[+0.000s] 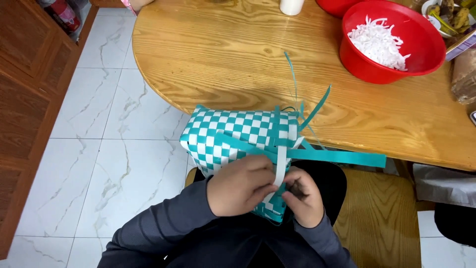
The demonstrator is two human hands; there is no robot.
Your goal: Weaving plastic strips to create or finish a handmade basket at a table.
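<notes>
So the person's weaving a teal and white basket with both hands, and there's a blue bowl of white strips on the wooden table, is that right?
Not quite: the bowl is red, not blue, as the head view shows. The rest holds: both hands, left hand and right hand, work the teal and white basket, and the white strips sit on the wooden table.

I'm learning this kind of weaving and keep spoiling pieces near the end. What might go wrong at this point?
1. The white strip pinched between the left hand and right hand bends sharply; it may crease or slip out.
2. Loose teal strips stick out from the woven basket and may snag or work loose.
3. The basket sits on the lap, off the table, so it might shift.
</notes>
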